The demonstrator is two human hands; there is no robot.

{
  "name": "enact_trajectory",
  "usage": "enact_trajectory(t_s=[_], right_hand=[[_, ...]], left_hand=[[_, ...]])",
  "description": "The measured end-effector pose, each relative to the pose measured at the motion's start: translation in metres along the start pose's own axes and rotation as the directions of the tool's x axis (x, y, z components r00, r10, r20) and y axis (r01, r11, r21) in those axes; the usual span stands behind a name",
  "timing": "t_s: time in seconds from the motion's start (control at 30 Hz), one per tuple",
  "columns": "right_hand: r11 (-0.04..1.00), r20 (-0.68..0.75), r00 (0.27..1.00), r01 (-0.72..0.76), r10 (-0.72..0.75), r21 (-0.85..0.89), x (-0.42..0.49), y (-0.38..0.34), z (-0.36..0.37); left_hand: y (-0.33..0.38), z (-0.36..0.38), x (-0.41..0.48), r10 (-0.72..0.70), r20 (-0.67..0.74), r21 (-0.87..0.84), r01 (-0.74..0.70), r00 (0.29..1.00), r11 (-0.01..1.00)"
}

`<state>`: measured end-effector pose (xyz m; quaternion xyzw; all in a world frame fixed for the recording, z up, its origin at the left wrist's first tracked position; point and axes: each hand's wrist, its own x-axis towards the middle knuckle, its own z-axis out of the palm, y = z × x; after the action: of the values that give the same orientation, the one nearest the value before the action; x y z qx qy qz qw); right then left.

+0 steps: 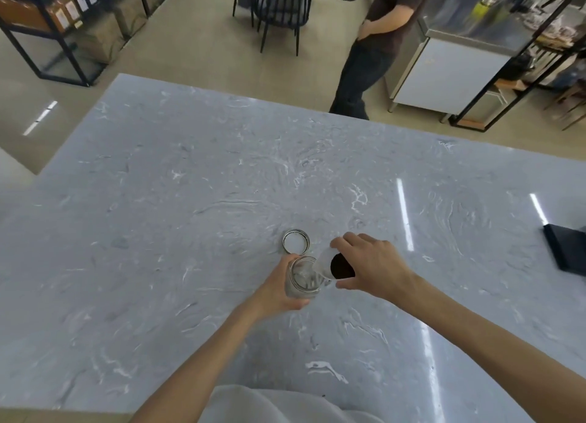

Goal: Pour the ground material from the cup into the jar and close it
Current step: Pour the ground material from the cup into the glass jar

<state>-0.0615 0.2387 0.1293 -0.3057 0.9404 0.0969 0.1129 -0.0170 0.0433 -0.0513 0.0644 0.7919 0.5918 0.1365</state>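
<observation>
Gripping clear glass jar (303, 278) in left hand (279, 291), right hand (371, 265) tilting pale, seemingly plastic cup (325, 264).

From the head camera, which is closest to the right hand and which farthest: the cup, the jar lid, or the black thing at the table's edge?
1. Cup: held tilted in the right hand.
2. Jar lid: lying on the table to the hand's left, beyond the jar.
3. Black object: far right table edge.
</observation>
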Motion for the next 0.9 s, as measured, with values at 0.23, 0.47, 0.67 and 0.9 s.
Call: enact_trajectory(t_s=[0.23, 0.47, 0.67, 0.9], right_hand=[[0.979, 0.096, 0.991, 0.106, -0.09, -0.172, 0.011, -0.011, -0.019], [0.971, 0.081, 0.994, 0.087, -0.071, -0.222, 0.022, -0.016, -0.024], [0.988, 0.098, 0.995, 0.048, -0.034, -0.145, 0.024, -0.015, -0.022], [0.963, 0.164, 0.982, 0.135, -0.098, -0.235, 0.031, -0.02, -0.031]], left_hand=[[0.012, -0.004, -0.001, 0.077, -0.072, 0.077, -0.072, 0.994, 0.994], [0.013, -0.012, -0.002, 0.068, -0.116, 0.191, -0.045, 0.991, 0.98], [0.016, -0.015, -0.003, 0.076, -0.147, 0.213, -0.044, 0.986, 0.976], [0.01, -0.008, -0.001, 0.081, -0.108, 0.262, -0.05, 0.991, 0.964]])
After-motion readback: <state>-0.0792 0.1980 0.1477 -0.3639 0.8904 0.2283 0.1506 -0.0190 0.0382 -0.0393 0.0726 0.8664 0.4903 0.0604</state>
